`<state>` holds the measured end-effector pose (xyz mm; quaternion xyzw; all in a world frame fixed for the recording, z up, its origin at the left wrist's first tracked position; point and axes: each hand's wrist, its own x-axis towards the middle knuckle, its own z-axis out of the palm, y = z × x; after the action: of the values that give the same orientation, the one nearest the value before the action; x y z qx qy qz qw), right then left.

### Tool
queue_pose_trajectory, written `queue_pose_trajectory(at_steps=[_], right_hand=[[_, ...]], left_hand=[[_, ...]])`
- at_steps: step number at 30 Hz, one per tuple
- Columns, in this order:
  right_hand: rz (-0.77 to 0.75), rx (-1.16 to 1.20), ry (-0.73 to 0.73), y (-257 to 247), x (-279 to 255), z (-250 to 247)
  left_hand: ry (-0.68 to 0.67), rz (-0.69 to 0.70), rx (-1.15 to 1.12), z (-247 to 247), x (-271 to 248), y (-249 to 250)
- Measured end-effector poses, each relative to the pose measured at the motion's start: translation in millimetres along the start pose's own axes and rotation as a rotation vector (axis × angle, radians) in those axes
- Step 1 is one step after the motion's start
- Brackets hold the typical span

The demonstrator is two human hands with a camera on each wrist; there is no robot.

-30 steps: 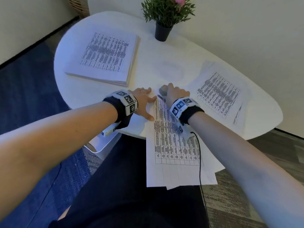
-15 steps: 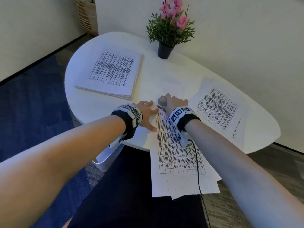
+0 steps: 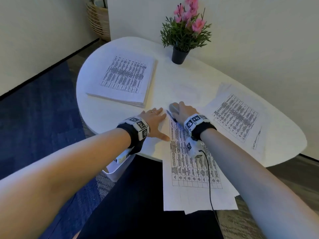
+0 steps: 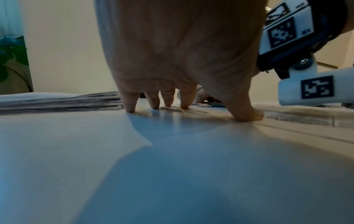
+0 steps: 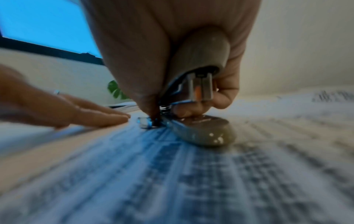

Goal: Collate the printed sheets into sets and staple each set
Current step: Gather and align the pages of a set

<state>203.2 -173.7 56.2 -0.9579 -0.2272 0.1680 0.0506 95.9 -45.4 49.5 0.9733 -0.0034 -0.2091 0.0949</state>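
- Since the earlier frames your hands have hardly shifted on the counter. What has changed is your head view, which has tipped up, so the pink flowers of the potted plant now show in full and a wicker basket appears by the wall.
- Your right hand is curled round the grey stapler — thumb on one side, fingers wrapped under the top arm — and holds it at the top left corner of the near set of sheets.
- The stapler's base lies on the printed page, its top arm tilted up at the rear in the right wrist view; that view is too blurred to show whether the nose is fully pressed down.
- Your left hand lies flat, fingers straight and fingertips down on the counter, just beside the left edge of that set, with the thumb touching the paper's edge.
- The near set overhangs the counter's front edge toward your lap.
- A thick stack of sheets sits well apart at the far left — another printed set lies to the right.
- A white bin stands on the floor below the counter edge.
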Motion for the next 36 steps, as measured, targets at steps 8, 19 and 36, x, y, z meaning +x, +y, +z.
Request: queue_pose_trajectory(at_steps=[8,19,36], right_hand=[[-0.113,-0.291,0.077,1,-14,-1],[0.090,-0.064,0.041,-20,-26,-1],[0.049,-0.052,0.014,-21,-23,-5]], left_hand=[[0.027,-0.024,0.033,-11,-5,6],[-0.005,-0.057,0.100,-12,-4,11],[-0.021,-0.058,0.115,-17,-6,13]])
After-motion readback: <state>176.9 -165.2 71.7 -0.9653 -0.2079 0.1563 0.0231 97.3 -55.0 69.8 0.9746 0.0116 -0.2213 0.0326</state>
